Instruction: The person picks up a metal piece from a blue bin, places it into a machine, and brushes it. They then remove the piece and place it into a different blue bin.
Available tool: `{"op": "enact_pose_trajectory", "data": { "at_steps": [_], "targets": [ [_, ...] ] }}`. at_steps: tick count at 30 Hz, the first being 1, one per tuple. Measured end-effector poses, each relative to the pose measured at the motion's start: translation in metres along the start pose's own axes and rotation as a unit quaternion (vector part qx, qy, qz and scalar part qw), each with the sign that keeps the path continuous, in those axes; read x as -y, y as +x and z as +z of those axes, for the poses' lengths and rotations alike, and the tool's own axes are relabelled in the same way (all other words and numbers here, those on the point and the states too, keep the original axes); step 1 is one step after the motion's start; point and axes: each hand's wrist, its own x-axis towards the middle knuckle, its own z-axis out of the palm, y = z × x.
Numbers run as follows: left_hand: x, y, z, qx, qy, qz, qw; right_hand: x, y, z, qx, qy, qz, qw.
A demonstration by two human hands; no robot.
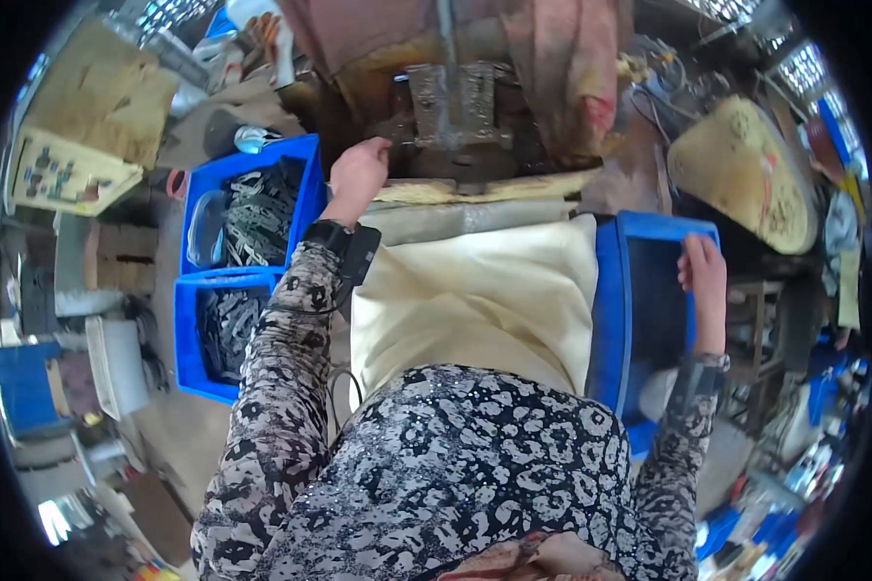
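The machine (453, 105) lies just beyond and right of your left hand (359, 172), fingers bunched. Your right hand (704, 273), half-curled, is by the far right corner of the bin (664, 227). I cannot tell whether either holds anything.

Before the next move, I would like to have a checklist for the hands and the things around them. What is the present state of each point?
1. Left hand off the metal block: ok, its fingertips look apart from it.
2. Left hand's grip: cannot tell whether something small is between the fingertips.
3. Right hand empty: cannot tell, the fingers are curled.
4. Two left blue bins stocked: ok, dark flat pieces lie in both.
5. Right blue bin stocked: cannot tell, its inside is too dark.
6. Cream cloth covering the lap: ok.
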Motion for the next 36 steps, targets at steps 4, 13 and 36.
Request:
{"op": "enact_pose_trajectory", "data": {
  "at_steps": [4,13,36],
  "targets": [
    [0.009,0.005,0.007,0.010,0.027,0.020,0.999,0.118,0.058,0.092,0.039,-0.035,-0.219,0.974],
    [-0.021,0.006,0.000,0.069,0.020,0.037,0.997,0.270,0.170,0.229,0.053,-0.088,-0.267,0.958],
    [-0.047,0.001,-0.016,0.103,0.009,0.013,0.995,0.100,0.180,0.390,0.072,0.526,0.354,0.770]
  ]
}}
